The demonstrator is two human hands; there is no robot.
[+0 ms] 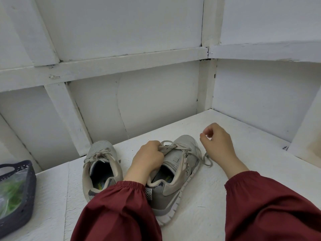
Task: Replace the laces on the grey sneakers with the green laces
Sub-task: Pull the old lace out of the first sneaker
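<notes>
Red sleeves [121,206] lead to worn grey sneakers [102,153]. Left hand [147,159] fingers [156,145] grip one sneaker's beige laces [171,146]; right hand [218,145] fingers [206,134] curl above its loose end, hold unclear.

The basket [31,185] is cut off at left; green laces [12,193] inside blurred.

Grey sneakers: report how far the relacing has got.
Done: nothing swapped; left sneaker is laced grey, right sneaker has grey laces loosened. In hand: left hand grips those laces; right hand hovers curled. Left: green laces sit in the basket.
</notes>
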